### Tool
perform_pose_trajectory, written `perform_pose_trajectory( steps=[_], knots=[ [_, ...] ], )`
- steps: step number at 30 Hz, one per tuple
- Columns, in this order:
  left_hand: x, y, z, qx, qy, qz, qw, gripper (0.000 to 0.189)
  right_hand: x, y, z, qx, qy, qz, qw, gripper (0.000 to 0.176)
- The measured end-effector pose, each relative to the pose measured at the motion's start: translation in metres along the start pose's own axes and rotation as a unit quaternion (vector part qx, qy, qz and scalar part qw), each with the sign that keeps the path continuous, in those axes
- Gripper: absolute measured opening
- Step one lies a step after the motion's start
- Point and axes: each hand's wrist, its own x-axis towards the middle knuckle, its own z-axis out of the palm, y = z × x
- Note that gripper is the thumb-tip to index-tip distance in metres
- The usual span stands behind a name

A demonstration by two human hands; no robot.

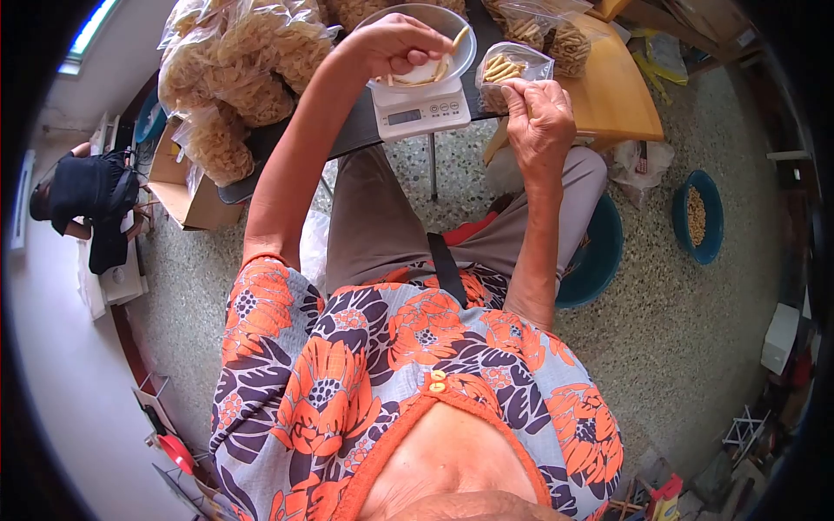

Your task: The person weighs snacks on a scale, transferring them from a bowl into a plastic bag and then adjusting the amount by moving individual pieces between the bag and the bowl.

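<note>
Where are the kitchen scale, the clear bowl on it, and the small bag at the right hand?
Kitchen scale (425,114), head view: middle of its front panel.
Clear bowl (440,19), head view: its far inner wall.
Small bag (539,66), head view: its clear plastic side.

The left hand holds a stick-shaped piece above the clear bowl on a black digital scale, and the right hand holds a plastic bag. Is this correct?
Not quite: the head view shows a white digital scale, not a black one. The left hand holds a stick-shaped piece above the clear bowl on it, and the right hand holds a plastic bag.
</note>
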Motion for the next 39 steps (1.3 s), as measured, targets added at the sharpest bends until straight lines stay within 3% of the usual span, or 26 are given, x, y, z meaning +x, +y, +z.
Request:
perform_pose_trajectory(
  steps=[1,5,7,8,10,11,12,14,19,20,24,26,27,34,39],
  knots=[
    [-0.005,0.002,0.009,-0.095,-0.042,0.01,0.995,0.019,0.0,0.0,0.0,0.003,-0.001,0.002,1.0,0.012],
    [0.015,-0.007,0.025,-0.071,0.009,0.052,0.996,0.022,0.0,-0.001,-0.001,-0.004,-0.002,-0.004,1.0,0.013],
    [0.02,-0.007,0.035,0.15,0.075,0.074,0.983,0.03,0.0,-0.002,-0.002,-0.003,-0.002,-0.01,1.0,0.013],
    [0.021,-0.006,0.043,0.15,0.073,0.074,0.983,0.03,0.0,-0.001,-0.001,-0.005,-0.002,-0.01,1.0,0.013],
    [0.014,0.005,0.064,0.381,0.147,0.125,0.904,0.03,-0.001,0.001,0.001,-0.003,-0.002,0.004,1.0,0.013],
    [-0.002,0.023,0.078,0.476,0.151,0.139,0.855,0.018,-0.002,0.002,0.001,-0.003,-0.003,0.004,1.0,0.013],
    [-0.005,0.028,0.088,0.476,0.151,0.139,0.855,0.018,-0.002,0.002,0.001,-0.001,-0.003,0.004,1.0,0.013],
    [0.001,0.032,0.106,0.58,0.239,0.083,0.774,0.018,-0.002,0.002,0.001,0.003,-0.005,0.004,1.0,0.013],
    [0.004,0.025,0.105,0.491,0.301,0.244,0.781,0.013,-0.002,0.004,0.0,0.001,-0.001,0.005,1.0,0.012],
    [0.006,0.022,0.099,0.497,0.336,0.313,0.736,0.013,-0.002,0.003,0.0,0.002,-0.002,0.006,1.0,0.012],
    [0.011,0.006,0.052,0.52,0.33,0.248,0.748,0.01,-0.002,0.004,0.0,0.006,0.0,0.007,1.0,0.012],
    [0.011,-0.005,0.04,0.585,0.267,0.146,0.752,0.028,-0.001,0.003,0.001,0.008,0.003,0.007,1.0,0.012],
    [0.009,-0.008,0.042,0.583,0.261,0.078,0.766,0.026,-0.001,0.002,0.0,0.005,0.003,0.002,1.0,0.012],
    [0.009,-0.017,0.045,0.635,0.26,0.025,0.727,0.027,-0.001,0.004,0.001,0.009,0.006,0.003,1.0,0.014],
    [0.014,-0.024,0.041,0.651,0.294,0.045,0.699,0.022,-0.001,0.006,0.003,0.014,0.007,-0.004,1.0,0.014]
  ],
)
